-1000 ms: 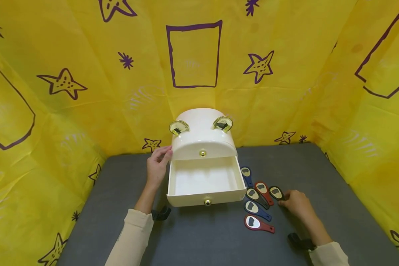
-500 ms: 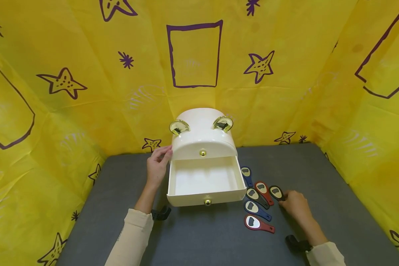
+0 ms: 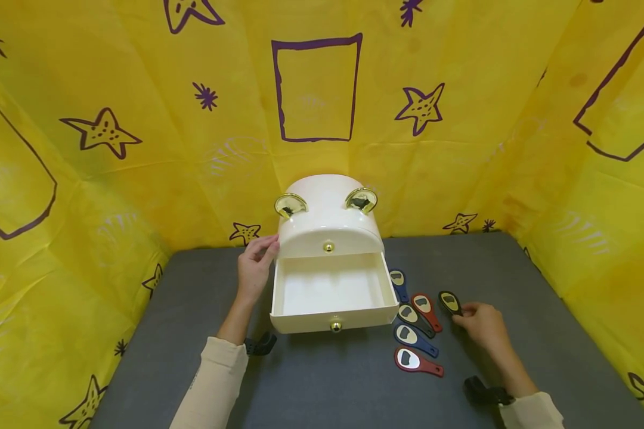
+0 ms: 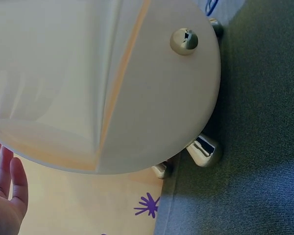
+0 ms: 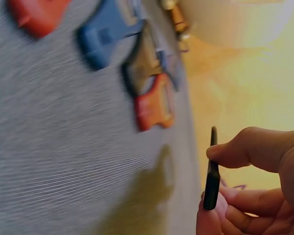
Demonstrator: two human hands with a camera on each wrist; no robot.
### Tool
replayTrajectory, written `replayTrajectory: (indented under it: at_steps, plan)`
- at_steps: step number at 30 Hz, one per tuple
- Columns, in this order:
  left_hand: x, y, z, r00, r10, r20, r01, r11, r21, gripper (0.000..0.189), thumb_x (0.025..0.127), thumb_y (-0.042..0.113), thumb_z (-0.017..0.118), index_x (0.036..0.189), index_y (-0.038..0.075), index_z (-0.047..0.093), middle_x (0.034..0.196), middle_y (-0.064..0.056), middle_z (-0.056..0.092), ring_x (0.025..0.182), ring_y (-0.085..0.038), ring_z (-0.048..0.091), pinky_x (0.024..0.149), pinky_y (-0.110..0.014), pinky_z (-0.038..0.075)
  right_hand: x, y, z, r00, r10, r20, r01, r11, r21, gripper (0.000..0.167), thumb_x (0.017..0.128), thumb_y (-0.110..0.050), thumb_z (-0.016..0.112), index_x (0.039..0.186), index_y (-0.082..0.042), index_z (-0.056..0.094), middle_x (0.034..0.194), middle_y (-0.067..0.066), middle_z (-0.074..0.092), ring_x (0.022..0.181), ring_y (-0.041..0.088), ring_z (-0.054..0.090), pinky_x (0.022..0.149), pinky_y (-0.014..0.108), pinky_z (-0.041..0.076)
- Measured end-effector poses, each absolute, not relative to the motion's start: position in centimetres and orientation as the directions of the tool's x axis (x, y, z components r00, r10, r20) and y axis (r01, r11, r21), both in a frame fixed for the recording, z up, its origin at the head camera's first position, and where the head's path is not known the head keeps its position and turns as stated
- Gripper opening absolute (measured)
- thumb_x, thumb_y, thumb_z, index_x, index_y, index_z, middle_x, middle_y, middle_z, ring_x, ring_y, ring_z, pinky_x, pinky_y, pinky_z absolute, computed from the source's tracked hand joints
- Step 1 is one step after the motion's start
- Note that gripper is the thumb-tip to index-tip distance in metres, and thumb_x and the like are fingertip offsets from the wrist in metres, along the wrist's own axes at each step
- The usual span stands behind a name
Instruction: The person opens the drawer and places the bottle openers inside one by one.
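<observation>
1. A yellow backdrop, printed with purple stars and outlined frames, rises behind and to both sides of my workspace.
2. A dark grey table stretches beneath my forearms, each in a pale sleeve.
3. A white rounded cabinet stands at the table's centre, close to the backdrop.
4. Its lower drawer juts out toward me, the white floor showing.
5. My left hand rests its fingertips at the cabinet's left side, the fingers loosely extended and slightly spread.
6. My right hand, well to the right of the drawer, pinches a black bottle opener between thumb and fingers, holding it off the table and edge-on to the right wrist camera.
7. Five more openers lie close together between the drawer and my right hand: an upper blue opener just beside the drawer, an upper red opener, a second black opener, a lower blue opener and, nearest me, a lower red opener.
8. Two gold ear-shaped ornaments flank the cabinet's top.
9. Small gold knobs mark both drawer fronts.
</observation>
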State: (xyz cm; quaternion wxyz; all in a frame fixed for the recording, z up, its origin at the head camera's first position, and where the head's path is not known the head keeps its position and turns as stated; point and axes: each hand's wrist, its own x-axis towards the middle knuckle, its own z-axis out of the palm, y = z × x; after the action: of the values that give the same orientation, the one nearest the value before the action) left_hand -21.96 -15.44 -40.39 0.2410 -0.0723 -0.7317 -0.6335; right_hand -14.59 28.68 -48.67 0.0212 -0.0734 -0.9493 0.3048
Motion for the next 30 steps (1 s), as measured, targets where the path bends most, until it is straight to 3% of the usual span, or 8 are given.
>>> replayTrajectory:
  at_steps: [8, 14, 23, 30]
  plan:
    - [-22.0, -15.4, -40.2, -0.871, -0.196, 0.451, 0.419, 0.187, 0.889, 0.022, 0.089, 0.0, 0.067, 0.107, -0.012, 0.069, 0.112, -0.03, 0.064, 0.096, 0.004, 0.056, 0.068, -0.011, 0.044, -15.0, 27.9, -44.8, -0.989, 0.122, 0.079, 0.045, 0.772, -0.634, 0.039, 0.084, -0.016, 0.073, 0.109, 0.014, 0.066, 0.091, 0.024, 0.071, 0.073, 0.024, 0.065, 0.055, 0.023, 0.047]
    - [-22.0, -15.4, -40.4, -0.87, -0.208, 0.447, 0.413, 0.185, 0.892, 0.021, 0.089, 0.0, 0.067, 0.106, -0.011, 0.07, 0.11, -0.026, 0.066, 0.096, 0.003, 0.057, 0.069, -0.011, 0.046, -15.5, 26.2, -41.3, -0.99, 0.092, 0.111, -0.006, 0.743, -0.67, 0.037, 0.086, -0.018, 0.073, 0.111, 0.009, 0.067, 0.093, 0.02, 0.07, 0.077, 0.02, 0.064, 0.057, 0.02, 0.048]
    - [-21.8, -15.4, -40.3, -0.867, -0.203, 0.456, 0.42, 0.196, 0.886, 0.023, 0.089, 0.0, 0.067, 0.107, -0.014, 0.068, 0.111, -0.03, 0.064, 0.096, 0.004, 0.057, 0.068, -0.011, 0.045, -16.5, 22.9, -37.4, -0.991, -0.01, 0.132, -0.104, 0.684, -0.722, 0.036, 0.084, -0.018, 0.076, 0.111, 0.005, 0.068, 0.094, 0.017, 0.071, 0.078, 0.014, 0.063, 0.062, 0.017, 0.05]
    - [-21.8, -15.5, -40.4, -0.877, -0.205, 0.435, 0.399, 0.195, 0.896, 0.021, 0.09, 0.003, 0.067, 0.107, -0.008, 0.071, 0.112, -0.023, 0.067, 0.096, 0.003, 0.057, 0.066, -0.012, 0.045, -17.2, 20.0, -35.5, -0.985, -0.084, 0.152, -0.169, 0.655, -0.736, 0.034, 0.082, -0.015, 0.077, 0.109, 0.004, 0.069, 0.089, 0.014, 0.071, 0.077, 0.017, 0.062, 0.064, 0.019, 0.05]
